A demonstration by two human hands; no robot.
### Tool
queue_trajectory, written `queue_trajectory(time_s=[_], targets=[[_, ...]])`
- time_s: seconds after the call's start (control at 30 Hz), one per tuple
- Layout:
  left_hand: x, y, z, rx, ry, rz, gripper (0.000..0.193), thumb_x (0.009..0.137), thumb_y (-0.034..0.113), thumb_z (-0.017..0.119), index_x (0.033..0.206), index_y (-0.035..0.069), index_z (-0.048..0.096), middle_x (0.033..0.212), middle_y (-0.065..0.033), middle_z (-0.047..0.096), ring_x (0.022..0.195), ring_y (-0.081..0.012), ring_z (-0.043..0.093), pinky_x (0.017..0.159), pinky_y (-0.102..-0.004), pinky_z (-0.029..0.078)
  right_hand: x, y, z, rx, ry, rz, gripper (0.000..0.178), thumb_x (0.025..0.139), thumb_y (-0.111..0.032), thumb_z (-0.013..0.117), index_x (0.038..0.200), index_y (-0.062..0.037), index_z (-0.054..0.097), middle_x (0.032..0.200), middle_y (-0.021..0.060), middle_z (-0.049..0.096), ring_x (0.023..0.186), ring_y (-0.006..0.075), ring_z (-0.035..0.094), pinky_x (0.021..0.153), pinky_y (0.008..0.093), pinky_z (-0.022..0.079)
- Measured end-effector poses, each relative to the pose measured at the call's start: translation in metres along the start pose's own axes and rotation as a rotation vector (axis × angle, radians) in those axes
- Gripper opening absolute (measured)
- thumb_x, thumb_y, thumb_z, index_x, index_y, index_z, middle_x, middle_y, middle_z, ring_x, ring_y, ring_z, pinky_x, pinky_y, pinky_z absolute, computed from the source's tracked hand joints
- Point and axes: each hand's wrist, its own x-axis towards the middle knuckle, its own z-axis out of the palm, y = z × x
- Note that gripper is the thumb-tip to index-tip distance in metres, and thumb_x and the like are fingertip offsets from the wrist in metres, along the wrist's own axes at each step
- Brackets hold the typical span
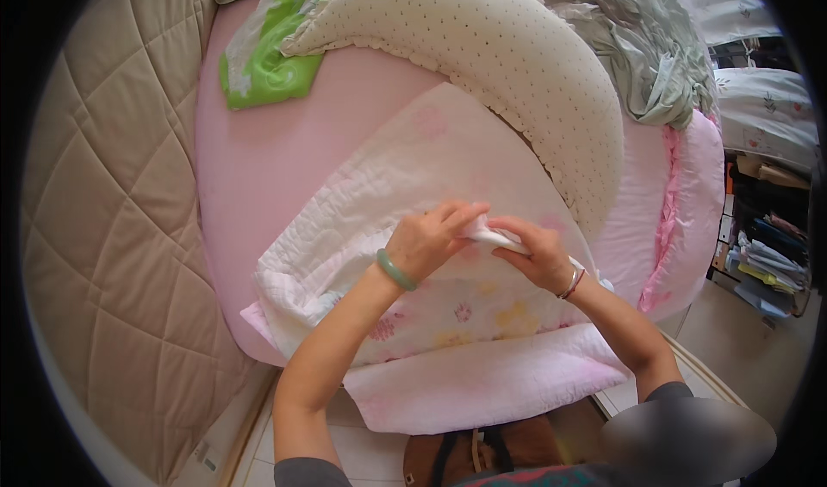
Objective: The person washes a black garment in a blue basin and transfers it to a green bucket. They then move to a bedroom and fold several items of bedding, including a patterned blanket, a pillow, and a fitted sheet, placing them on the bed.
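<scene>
A thin white quilt (463, 313) with pink and yellow flower prints lies spread over the bed in front of me. Its near edge, pinkish white, hangs over the side of the bed. My left hand (426, 241), with a green bangle at the wrist, pinches a raised, folded part of the quilt's white fabric. Just to its right, my right hand (538, 254) grips the same fold between thumb and fingers, and a red cord circles that wrist. The fingertips of both hands almost meet over the middle of the quilt.
Behind the quilt curves a cream, dotted crescent-shaped pillow (534, 82). On the pink sheet (245, 177) lies a green and white package (280, 60). Crumpled grey-green cloth (659, 56) is at far right. Brown quilted padding (121, 211) borders the left; a cluttered shelf (767, 267) stands right.
</scene>
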Motion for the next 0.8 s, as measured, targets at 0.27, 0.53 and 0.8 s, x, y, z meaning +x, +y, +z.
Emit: queue_trajectory(time_s=[0.27,0.53,0.8], targets=[[-0.018,-0.02,-0.035,-0.912,0.17,-1.011,0.022,0.092,0.024,0.061,0.099,0.005,0.068,0.081,0.002,0.062,0.068,-0.0074,0.054,0.057,-0.0234,0.043,0.013,0.02,-0.01,-0.045,-0.124,-0.028,0.02,0.078,-0.018,0.075,0.093,-0.0064,0.066,0.078,0.0053,0.061,0.065,0.0201,0.062,0.056,0.0289,0.048],[0.006,0.019,-0.03,-0.688,0.404,-0.594,0.014,0.084,0.018,0.07,0.089,0.005,0.067,0.103,-0.0079,0.06,0.093,-0.0149,0.057,0.082,-0.0283,0.046,0.128,0.092,0.002,-0.406,0.356,0.115,0.031,0.084,-0.025,0.063,0.108,-0.005,0.064,0.1,0.0139,0.066,0.087,0.0307,0.063,0.08,0.0374,0.049],[-0.03,0.043,-0.045,-0.244,0.253,-0.27,0.017,0.075,0.007,0.074,0.089,0.009,0.064,0.146,-0.019,0.033,0.135,-0.0362,0.033,0.107,-0.0441,0.029,0.078,0.003,0.026,-0.207,0.182,-0.296,0.031,0.072,0.001,0.065,0.097,-0.017,0.07,0.087,0.0032,0.057,0.058,0.0168,0.056,0.052,0.03,0.048]])
